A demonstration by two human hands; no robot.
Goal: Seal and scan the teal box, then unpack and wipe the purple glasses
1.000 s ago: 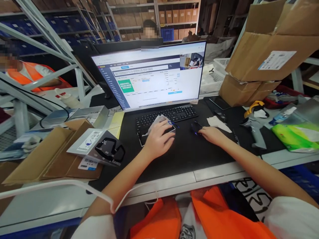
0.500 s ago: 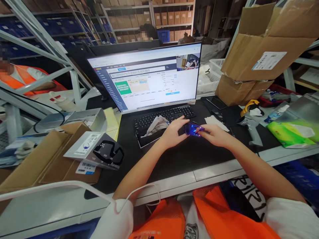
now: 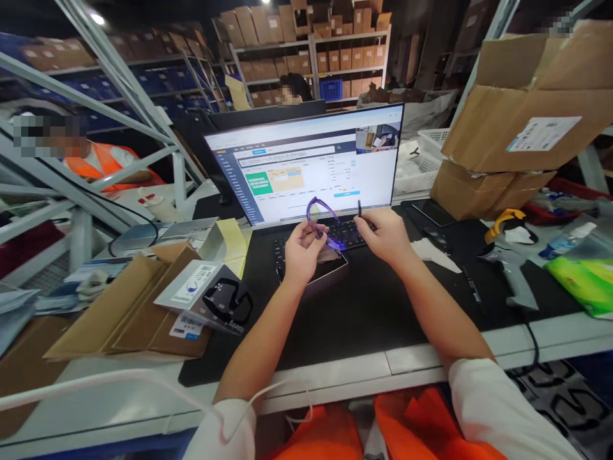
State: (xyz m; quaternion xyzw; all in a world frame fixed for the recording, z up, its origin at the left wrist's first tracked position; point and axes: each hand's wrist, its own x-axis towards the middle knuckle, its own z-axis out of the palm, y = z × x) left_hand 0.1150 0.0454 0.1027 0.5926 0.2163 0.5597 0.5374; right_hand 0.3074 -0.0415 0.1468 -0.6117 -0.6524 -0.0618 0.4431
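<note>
Above the keyboard (image 3: pixel 354 237), my left hand (image 3: pixel 302 252) pinches a pair of purple-blue sunglasses (image 3: pixel 322 206) by the frame, tilted upright. My right hand (image 3: pixel 385 233) is closed just to the right, with a slim dark tip like a temple end poking up from its fingers. Where that piece joins the frame is hidden. Below my left hand lies an open dark box (image 3: pixel 330 276) with crumpled wrapping in it, partly covered by the hand. A grey printed box (image 3: pixel 204 291) with a glasses picture rests on an open carton to the left.
A monitor (image 3: pixel 306 169) stands behind the keyboard. To the right are a white tissue (image 3: pixel 435 254), a pen (image 3: pixel 472 284), a barcode scanner (image 3: pixel 510 275) and a green packet (image 3: pixel 582 275). Stacked cartons (image 3: pixel 522 108) rise at the back right. An open carton (image 3: pixel 119 306) sits left. Two people are beyond the desk.
My left hand left the wrapping in the dark box and took hold of the sunglasses. Both hands then raised them towards the monitor and moved apart. The view has tilted up.
</note>
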